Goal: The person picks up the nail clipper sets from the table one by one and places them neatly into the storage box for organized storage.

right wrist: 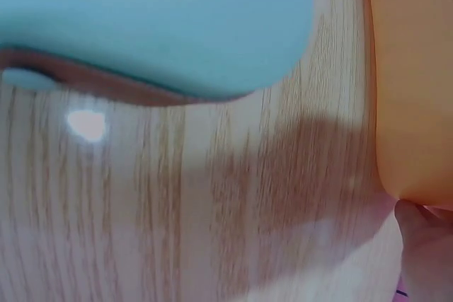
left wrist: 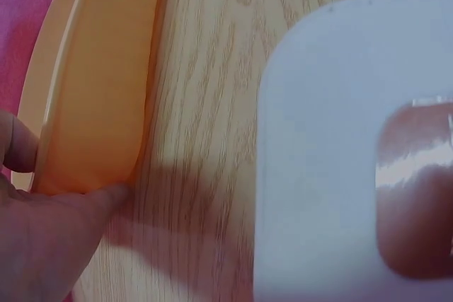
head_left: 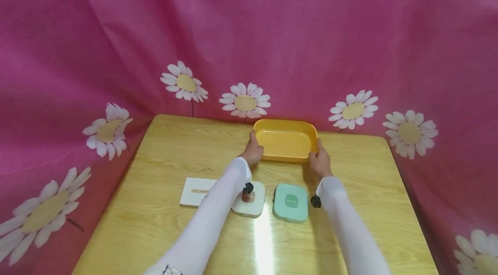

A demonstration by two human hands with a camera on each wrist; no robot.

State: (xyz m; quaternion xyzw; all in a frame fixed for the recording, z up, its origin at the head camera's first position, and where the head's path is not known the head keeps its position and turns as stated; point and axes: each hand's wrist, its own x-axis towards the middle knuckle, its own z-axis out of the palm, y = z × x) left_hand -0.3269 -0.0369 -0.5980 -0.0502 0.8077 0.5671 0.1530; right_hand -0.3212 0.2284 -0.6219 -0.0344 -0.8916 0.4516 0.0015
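In the head view, the yellow rectangular plastic bin (head_left: 285,141) is toward the back of the wooden table (head_left: 365,188). The left hand (head_left: 252,150) grips its left end and the right hand (head_left: 320,161) its right, probably to keep it level. Nearer than the bin lie a mint-green case (head_left: 291,212), a white case (head_left: 256,208) and a white manicure box (head_left: 194,193), partly hidden by the left sleeve (head_left: 214,223).

In the left wrist view, a finger hooks the bin's rim; the white case is cropped.

In the right wrist view, most fingers at the bin's corner are out of sight.
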